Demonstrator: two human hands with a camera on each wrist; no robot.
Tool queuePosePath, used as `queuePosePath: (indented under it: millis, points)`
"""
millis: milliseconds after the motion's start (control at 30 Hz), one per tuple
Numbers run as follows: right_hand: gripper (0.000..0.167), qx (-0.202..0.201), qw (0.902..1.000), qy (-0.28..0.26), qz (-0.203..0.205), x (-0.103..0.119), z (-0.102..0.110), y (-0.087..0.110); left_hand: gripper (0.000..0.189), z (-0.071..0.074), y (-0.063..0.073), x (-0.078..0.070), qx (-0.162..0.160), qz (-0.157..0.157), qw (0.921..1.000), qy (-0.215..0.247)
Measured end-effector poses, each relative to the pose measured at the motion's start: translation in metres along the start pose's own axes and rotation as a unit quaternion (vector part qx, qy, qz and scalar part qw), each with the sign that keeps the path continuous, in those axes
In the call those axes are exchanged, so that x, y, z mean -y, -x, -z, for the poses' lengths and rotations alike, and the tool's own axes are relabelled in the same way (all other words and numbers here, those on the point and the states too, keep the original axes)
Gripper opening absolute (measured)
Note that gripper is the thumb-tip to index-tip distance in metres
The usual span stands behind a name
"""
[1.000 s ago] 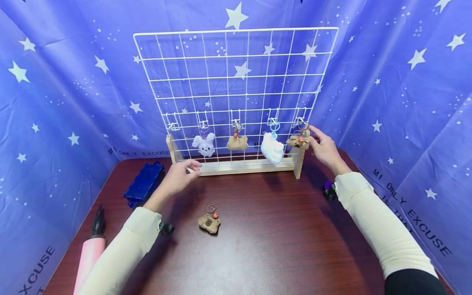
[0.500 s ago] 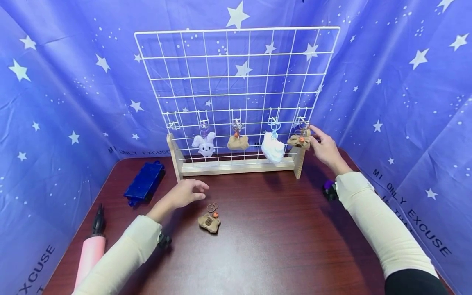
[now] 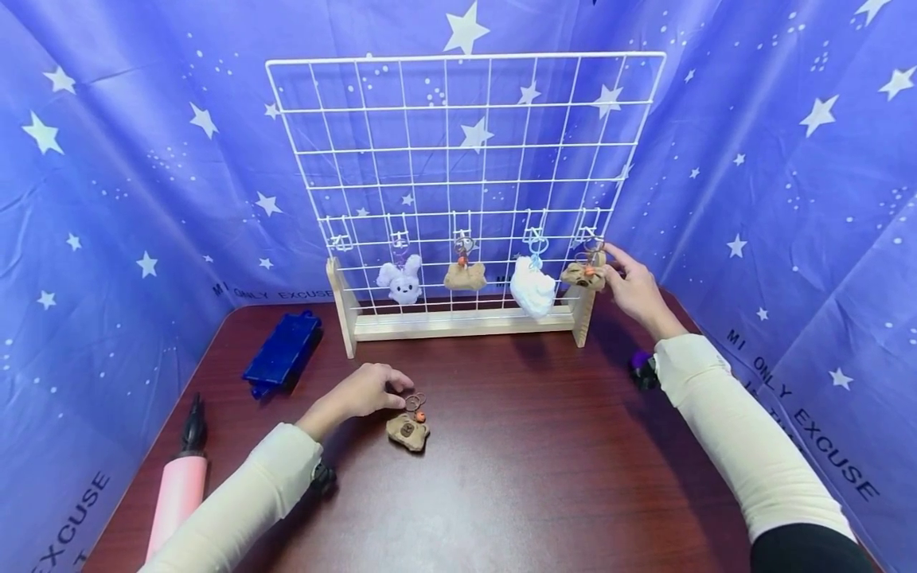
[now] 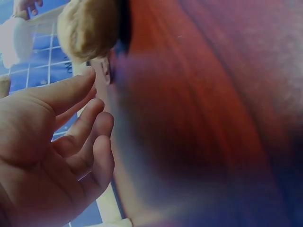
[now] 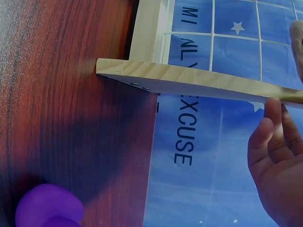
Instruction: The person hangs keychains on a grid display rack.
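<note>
A brown bear keychain (image 3: 406,432) with an orange bead and split rings (image 3: 415,401) lies on the table in the head view. My left hand (image 3: 368,390) is just beside the rings, fingers loosely bent and holding nothing. The left wrist view shows that hand (image 4: 61,132) with the blurred bear near the thumb tip. My right hand (image 3: 636,290) holds the right wooden post of the white grid rack (image 3: 462,322); in the right wrist view its fingers (image 5: 265,132) lie against the post (image 5: 189,78). Another bear keychain (image 3: 583,275) hangs there.
On the rack hang a white rabbit keychain (image 3: 401,280), a tan plush keychain (image 3: 464,275) and a white plush keychain (image 3: 532,286). A bare hook (image 3: 340,242) is at far left. A blue tray (image 3: 282,352) and pink pump (image 3: 177,497) stand left.
My left hand has moved from the rack's lower left down toward the viewer, to the rings of the bear keychain on the table. The right hand stays at the post.
</note>
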State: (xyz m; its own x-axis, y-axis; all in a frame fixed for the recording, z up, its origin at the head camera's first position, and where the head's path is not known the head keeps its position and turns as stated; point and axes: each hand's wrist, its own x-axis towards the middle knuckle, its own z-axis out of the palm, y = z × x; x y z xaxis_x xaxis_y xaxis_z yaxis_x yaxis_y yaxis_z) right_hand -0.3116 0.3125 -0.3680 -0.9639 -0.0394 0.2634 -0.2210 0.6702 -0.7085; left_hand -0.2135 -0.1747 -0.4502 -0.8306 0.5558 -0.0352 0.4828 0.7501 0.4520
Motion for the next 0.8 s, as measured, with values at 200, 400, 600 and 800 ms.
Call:
queuePosePath:
  millis: [200,400,600,800]
  points:
    - [0.053,-0.003,0.9999,-0.011,0.001,-0.002,-0.001,0.0,0.03,-0.008,-0.002,-0.002,-0.006,-0.01,0.9996,-0.026]
    - [0.053,-0.004,0.9998,-0.022,-0.002,-0.002,-0.001,0.0,0.024,-0.014,-0.002,-0.001,-0.022,-0.017,0.9992,-0.029]
    - [0.054,-0.001,0.9998,-0.018,-0.008,-0.002,-0.003,-0.002,0.018,-0.015,-0.003,0.0,-0.025,-0.007,0.9996,-0.01]
    - [0.054,-0.004,0.9997,-0.026,-0.001,-0.003,-0.003,-0.002,0.018,-0.015,-0.002,-0.003,-0.023,0.002,0.9997,0.011]
